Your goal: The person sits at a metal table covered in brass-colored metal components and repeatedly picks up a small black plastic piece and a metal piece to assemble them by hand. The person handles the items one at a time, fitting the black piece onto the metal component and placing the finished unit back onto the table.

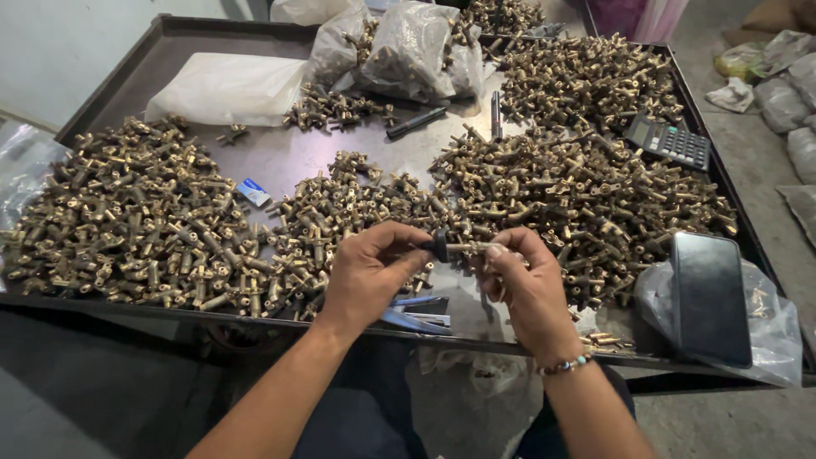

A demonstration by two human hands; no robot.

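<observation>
So the landmark here is the big dark metal tray table (280,157). On its left side sits a huge heap of small brass T-shaped fittings (127,221), with a white plastic bag (225,85) behind it. At the tray's front edge, the left hand (370,272) has its fingers pinched on a small black-handled tool (440,246), which meets a single brass fitting (467,247) clamped in the fingertips of the right hand (527,285). On the tray's right side lie more fittings, a black calculator (671,142) and a dark phone (710,297).
</observation>
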